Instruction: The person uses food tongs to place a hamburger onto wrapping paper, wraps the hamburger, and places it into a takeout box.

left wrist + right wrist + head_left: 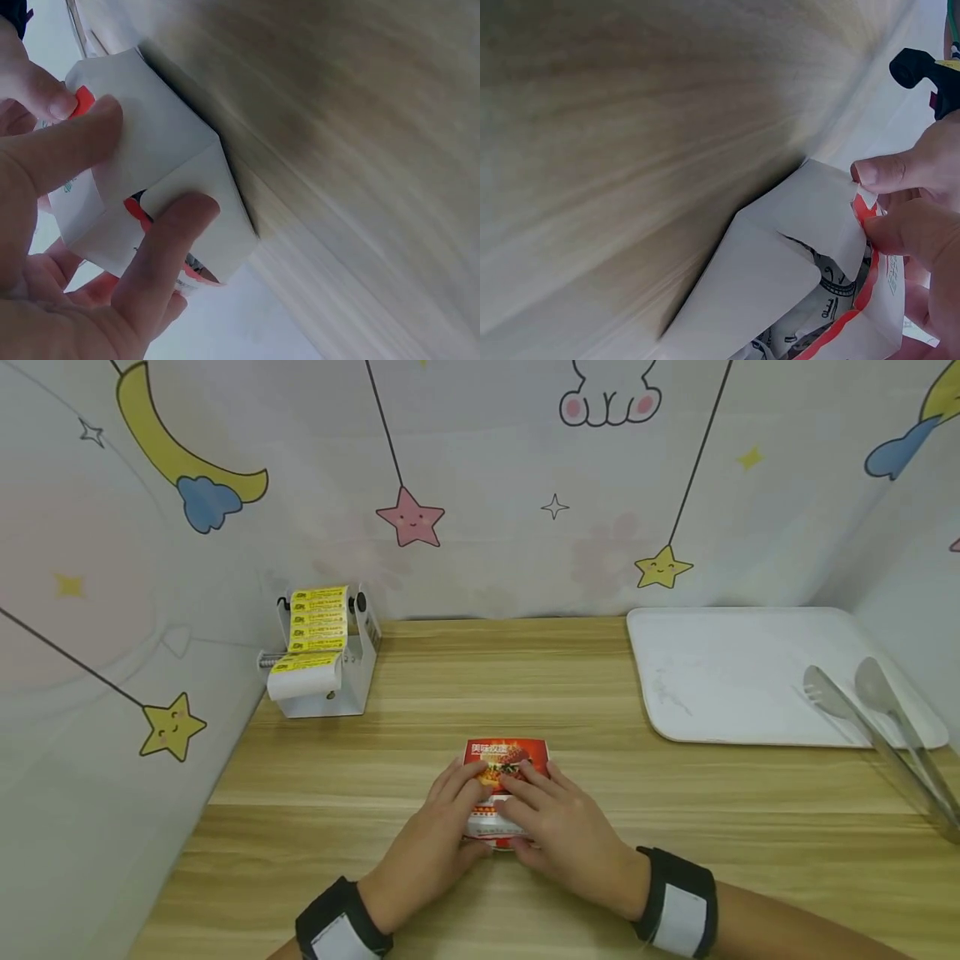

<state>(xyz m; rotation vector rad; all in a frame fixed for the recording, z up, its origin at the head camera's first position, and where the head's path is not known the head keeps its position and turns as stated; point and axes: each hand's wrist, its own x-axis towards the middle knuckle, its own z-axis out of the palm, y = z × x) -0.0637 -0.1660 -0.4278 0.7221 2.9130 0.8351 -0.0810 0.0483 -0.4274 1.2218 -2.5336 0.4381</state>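
A red and white burger box (497, 750) with a burger picture on its lid sits on the wooden table in front of me. My left hand (423, 847) grips its left side, fingers over the lid and thumb low at the front edge. From the right, my right hand (577, 835) holds it the same way, fingertips on the lid. In the left wrist view, a thumb and finger press the white side flaps of the box (172, 135). Through a gap beside the flaps, the right wrist view shows black-printed wrapping paper (791, 330) inside.
At the back left stands a white label dispenser (352, 685) with a roll of yellow labels (318, 618). A white tray (720, 677) lies at the back right, with metal tongs (900, 727) resting across its front edge. A printed cloth wall (495, 577) encloses the table.
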